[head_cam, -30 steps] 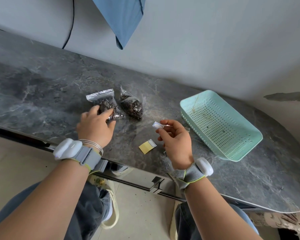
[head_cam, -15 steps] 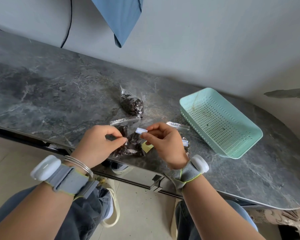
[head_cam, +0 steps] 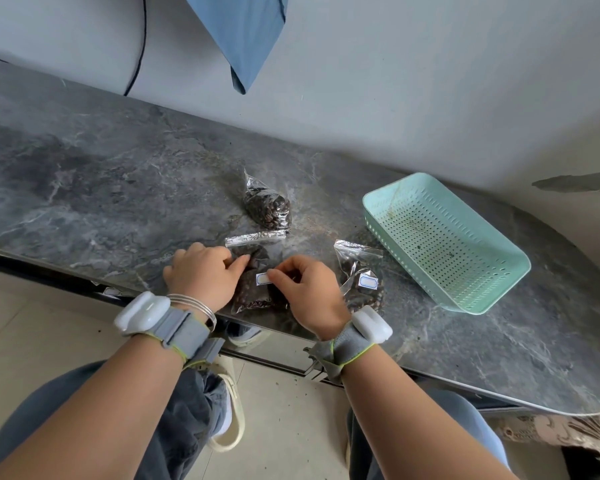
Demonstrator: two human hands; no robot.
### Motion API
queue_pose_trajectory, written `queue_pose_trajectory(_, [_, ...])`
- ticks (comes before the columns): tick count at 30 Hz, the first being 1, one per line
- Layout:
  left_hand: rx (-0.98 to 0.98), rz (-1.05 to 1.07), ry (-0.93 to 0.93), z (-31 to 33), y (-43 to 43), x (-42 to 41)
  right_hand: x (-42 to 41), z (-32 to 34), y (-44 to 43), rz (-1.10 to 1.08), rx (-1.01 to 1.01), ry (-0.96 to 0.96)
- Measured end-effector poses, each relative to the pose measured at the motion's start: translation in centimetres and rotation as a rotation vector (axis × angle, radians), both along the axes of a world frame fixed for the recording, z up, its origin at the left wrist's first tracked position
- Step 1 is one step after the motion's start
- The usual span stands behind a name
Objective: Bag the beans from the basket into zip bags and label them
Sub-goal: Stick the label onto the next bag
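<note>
Three clear zip bags of dark beans lie on the grey marble counter point(head_cam: 118, 188). The near bag point(head_cam: 253, 296) sits at the front edge between my hands. My left hand point(head_cam: 203, 277) presses flat on its left side. My right hand point(head_cam: 307, 292) pinches a small white label point(head_cam: 263, 278) with a blue border against the bag's face. A second bag point(head_cam: 361, 275) to the right carries a label point(head_cam: 367, 282). A third bag point(head_cam: 267, 206) lies behind, with no label visible. The mint green perforated basket point(head_cam: 444, 240) stands at the right and holds no beans.
A blue cloth point(head_cam: 243, 32) hangs from the wall above the counter, and a black cable point(head_cam: 137, 60) runs down the wall at the left. The counter's front edge is just under my wrists. My knees and a shoe show below it.
My left hand pulled one bean bag from the back to the front edge. My right hand carried the label over and now holds it on that bag. The yellow backing slip is hidden.
</note>
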State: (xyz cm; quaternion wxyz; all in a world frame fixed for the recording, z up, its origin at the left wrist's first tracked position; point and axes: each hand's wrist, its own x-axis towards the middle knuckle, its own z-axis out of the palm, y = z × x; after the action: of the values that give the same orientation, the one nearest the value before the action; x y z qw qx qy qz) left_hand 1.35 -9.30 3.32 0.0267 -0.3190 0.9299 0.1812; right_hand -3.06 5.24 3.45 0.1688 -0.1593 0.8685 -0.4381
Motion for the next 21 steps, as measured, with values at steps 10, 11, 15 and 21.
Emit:
queue_pose_trajectory(10, [0.002, -0.013, 0.037, -0.37, 0.31, 0.06, 0.46, -0.40, -0.58, -0.031, 0.132, 0.134])
queue_pose_trajectory(11, [0.005, -0.012, 0.044, -0.41, 0.29, 0.06, 0.37, -0.35, -0.57, -0.036, 0.141, 0.142])
queue_pose_trajectory(15, [0.010, -0.012, 0.054, -0.49, 0.22, 0.09, 0.36, -0.11, -0.73, -0.046, 0.191, 0.146])
queue_pose_trajectory(21, [-0.004, -0.014, 0.054, -0.52, 0.21, 0.05, 0.64, 0.13, -0.95, -0.036, 0.257, 0.155])
